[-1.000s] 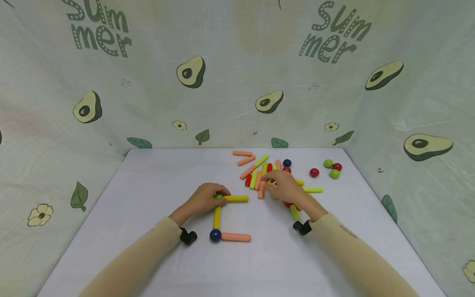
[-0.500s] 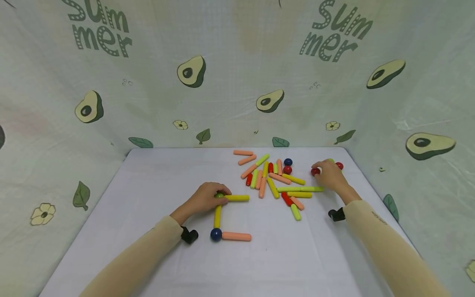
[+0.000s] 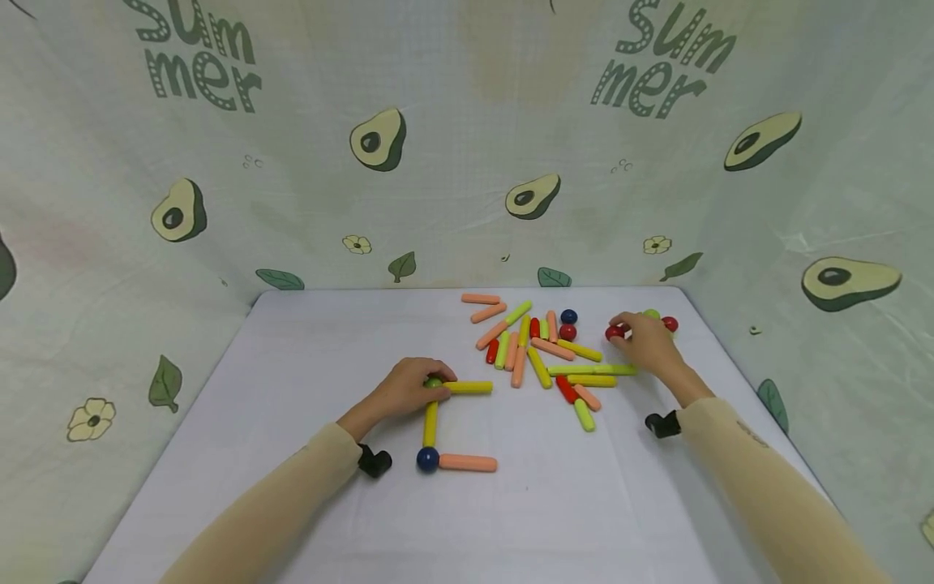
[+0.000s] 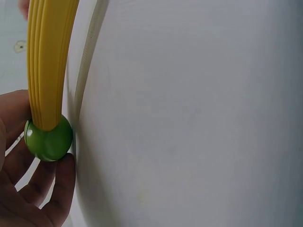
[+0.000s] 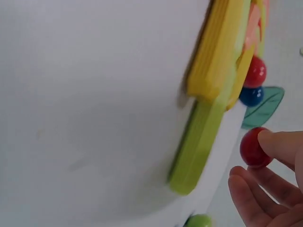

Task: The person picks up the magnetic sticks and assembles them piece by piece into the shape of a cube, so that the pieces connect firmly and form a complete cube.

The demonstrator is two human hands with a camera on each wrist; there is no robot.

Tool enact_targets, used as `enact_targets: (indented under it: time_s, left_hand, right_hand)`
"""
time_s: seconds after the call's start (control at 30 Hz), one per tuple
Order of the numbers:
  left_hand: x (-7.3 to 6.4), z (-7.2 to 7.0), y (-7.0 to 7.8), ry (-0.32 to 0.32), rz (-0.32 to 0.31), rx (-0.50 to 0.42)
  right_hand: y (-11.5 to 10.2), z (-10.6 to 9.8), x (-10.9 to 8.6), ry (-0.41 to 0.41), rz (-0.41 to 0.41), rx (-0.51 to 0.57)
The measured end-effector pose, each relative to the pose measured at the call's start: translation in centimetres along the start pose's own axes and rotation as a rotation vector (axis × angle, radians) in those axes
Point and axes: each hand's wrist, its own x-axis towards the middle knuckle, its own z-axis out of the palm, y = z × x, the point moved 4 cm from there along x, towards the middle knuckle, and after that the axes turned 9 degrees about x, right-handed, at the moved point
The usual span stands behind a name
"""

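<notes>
On the left half of the white table (image 3: pixel 328 332), the left hand (image 3: pixel 404 389) curls round a glossy green ball (image 4: pixel 49 142), from which a ridged yellow stick (image 4: pixel 49 61) points right. A second yellow stick (image 3: pixel 430 426) runs nearer to a dark blue ball (image 3: pixel 427 460), with an orange stick (image 3: pixel 468 463) beside it, making an open-sided shape. Well apart from it, the right hand (image 3: pixel 649 345) pinches a shiny red ball (image 5: pixel 254 149) at the far right. A second ago that hand was over the loose sticks (image 3: pixel 552 349) and the red ball lay untouched; the left hand has kept its grip. Beyond the table, the cloth (image 3: pixel 452 81) carries avocados, leaves and the word "SUMMER" twice. Lettering on the right sleeve (image 3: pixel 766 478) is too small to read.
</notes>
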Motion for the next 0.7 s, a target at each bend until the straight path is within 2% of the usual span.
enact_targets:
  time_s: [0.2, 0.33, 0.57, 0.7]
  left_hand:
    - [0.0, 0.1, -0.1, -0.006, -0.001, 0.002]
    - [0.0, 0.1, -0.3, -0.005, -0.019, 0.005]
    - [-0.2, 0.1, -0.1, 0.002, -0.024, -0.005]
    - [-0.3, 0.1, -0.1, 0.011, -0.010, 0.006]
  right_hand:
    - [-5.3, 0.8, -0.8, -0.011, -0.100, 0.052]
    - [-8.5, 2.4, -1.6, -0.074, -0.144, 0.111]
    - [-11.9, 5.7, -3.1, -0.201, -0.215, 0.220]
    - [-13.0, 7.7, -3.6, -0.249, -0.263, 0.240]
